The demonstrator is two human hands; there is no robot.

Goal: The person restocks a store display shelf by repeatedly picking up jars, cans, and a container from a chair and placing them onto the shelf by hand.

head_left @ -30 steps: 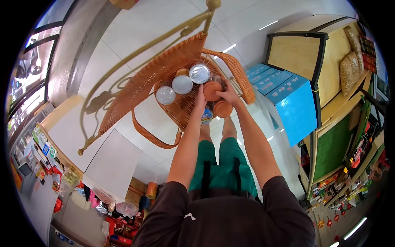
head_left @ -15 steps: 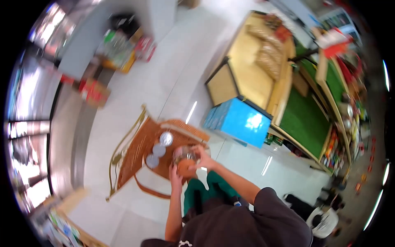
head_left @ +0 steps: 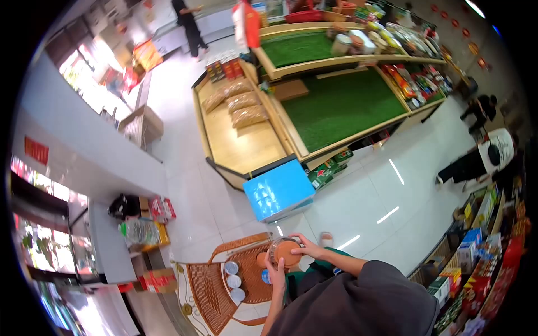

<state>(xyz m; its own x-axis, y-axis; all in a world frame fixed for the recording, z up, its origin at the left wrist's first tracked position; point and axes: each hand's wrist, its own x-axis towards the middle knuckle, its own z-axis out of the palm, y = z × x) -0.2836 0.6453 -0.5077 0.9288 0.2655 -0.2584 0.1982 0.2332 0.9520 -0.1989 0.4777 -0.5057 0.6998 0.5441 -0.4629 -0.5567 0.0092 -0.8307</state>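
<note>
Between my two hands is a round clear jar with an orange-brown face turned up toward me; whether that is a lid or its contents I cannot tell. My left hand is wrapped round its near left side. On the right side, my right hand grips it with the fingers closed. Below the jar stands a brown wicker chair. Three round containers with silvery tops are lined up on its seat. A small blue round item shows beside my left hand, partly hidden.
A shiny blue box stands ahead, against a wooden display stand carrying several bagged goods. Green-lined shelves extend right. Packed shelves are at the right, near a person in white. Boxes lie left.
My view has swung up and to the right, bringing more of the shop and people into sight. The jar stays in both hands and now shows its orange-brown face more fully.
</note>
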